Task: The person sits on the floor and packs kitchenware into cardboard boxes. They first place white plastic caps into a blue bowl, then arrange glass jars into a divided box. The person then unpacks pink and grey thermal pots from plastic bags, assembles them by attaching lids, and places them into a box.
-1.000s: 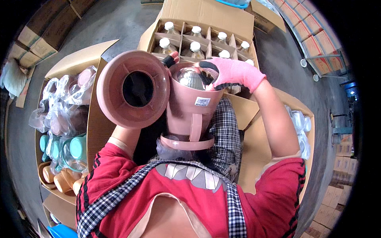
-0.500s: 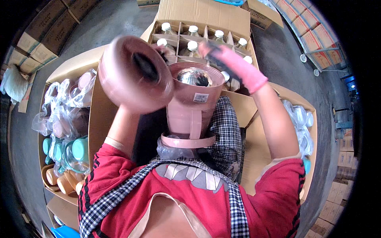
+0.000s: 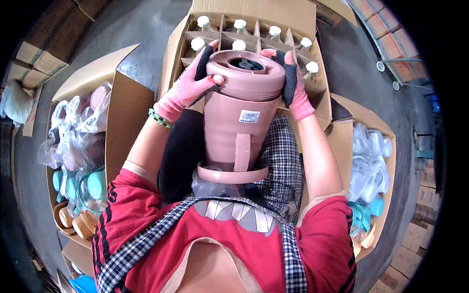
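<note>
A dusty-pink thermos jug (image 3: 222, 127) stands upright between my knees. It has a handle (image 3: 242, 151) facing me, a white label (image 3: 249, 116) and a wide ring at its foot. On its mouth sits a round pink collar (image 3: 246, 80) with a dark opening in the middle. My left hand (image 3: 193, 85), in a pink and black glove, grips the collar's left side with the thumb toward me. Around the right side curls my right hand (image 3: 294, 85), gloved alike, with part of its fingers behind the collar. Clear plastic (image 3: 212, 186) lies bunched under the jug's foot.
Beyond the jug, a divided carton (image 3: 171, 58) holds several glass bottles with white caps. An open carton (image 3: 122, 117) at left contains bagged pink, teal and tan parts. Another carton (image 3: 346, 134) at right has bagged clear and teal parts. Stacked boxes (image 3: 391, 39) line the far right.
The pink collar has moved from my raised left hand onto the jug's mouth, covering the shiny inside. My right hand has come back from over the bottle carton to the collar's right side.
</note>
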Available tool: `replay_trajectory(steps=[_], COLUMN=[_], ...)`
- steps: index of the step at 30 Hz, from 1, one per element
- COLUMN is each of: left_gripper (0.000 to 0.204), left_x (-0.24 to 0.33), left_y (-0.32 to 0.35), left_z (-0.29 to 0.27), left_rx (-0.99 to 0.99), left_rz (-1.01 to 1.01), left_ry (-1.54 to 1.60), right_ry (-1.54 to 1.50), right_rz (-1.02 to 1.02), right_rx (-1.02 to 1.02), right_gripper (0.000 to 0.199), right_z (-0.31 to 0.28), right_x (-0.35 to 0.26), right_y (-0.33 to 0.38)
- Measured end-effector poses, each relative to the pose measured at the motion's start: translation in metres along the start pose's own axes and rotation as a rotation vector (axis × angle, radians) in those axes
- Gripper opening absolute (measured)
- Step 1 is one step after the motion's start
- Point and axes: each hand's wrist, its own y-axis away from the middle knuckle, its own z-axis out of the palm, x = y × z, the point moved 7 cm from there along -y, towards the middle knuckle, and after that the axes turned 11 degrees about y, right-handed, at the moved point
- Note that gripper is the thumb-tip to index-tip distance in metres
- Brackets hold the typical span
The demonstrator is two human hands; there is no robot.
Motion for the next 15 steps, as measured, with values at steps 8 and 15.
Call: replay_trajectory(steps=[8,15], left_gripper=[0.071,0.066], left_x=[-0.006,-0.009], left_y=[0.017,0.018], left_z=[-0.003,-0.002], left_rx=[0.084,0.085], left_rz=[-0.098,-0.143], left_ry=[-0.019,0.079], right_ry=[0.066,0.047], right_rz=[0.124,0.141], right_rx=[-0.053,-0.06], right_gripper=[0.056,0.052], right_z=[0.01,0.006], right_x=[-0.013,0.001], right_y=[0.016,0.016])
